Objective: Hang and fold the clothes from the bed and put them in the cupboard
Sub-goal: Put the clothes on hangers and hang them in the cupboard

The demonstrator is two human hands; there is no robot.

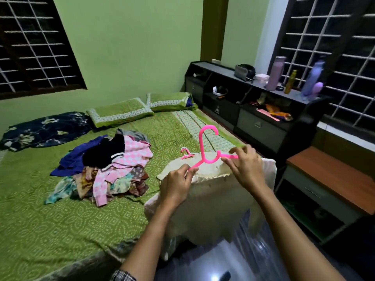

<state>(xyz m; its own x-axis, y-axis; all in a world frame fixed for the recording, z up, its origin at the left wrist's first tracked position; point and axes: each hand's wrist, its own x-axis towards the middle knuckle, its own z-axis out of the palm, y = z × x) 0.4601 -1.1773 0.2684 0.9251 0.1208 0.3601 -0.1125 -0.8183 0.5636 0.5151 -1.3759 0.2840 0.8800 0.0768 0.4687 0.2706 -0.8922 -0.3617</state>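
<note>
Fingers of left hand [176,184] and right hand [246,167] pinch hanger [203,147] over garment [213,197] at bed [60,220] edge. Pile [105,165] lies left; spare hanger [187,154] just beyond garment; pillows [119,112] at far end.

Soft indoor light is falling evenly over the bed [60,230]. Glare is gleaming on the glossy floor [215,278] at lower centre. Wide-angle distortion is bending the window grilles [334,57] at both upper corners, and the bottles [313,78] at upper right are looking blurred.
</note>
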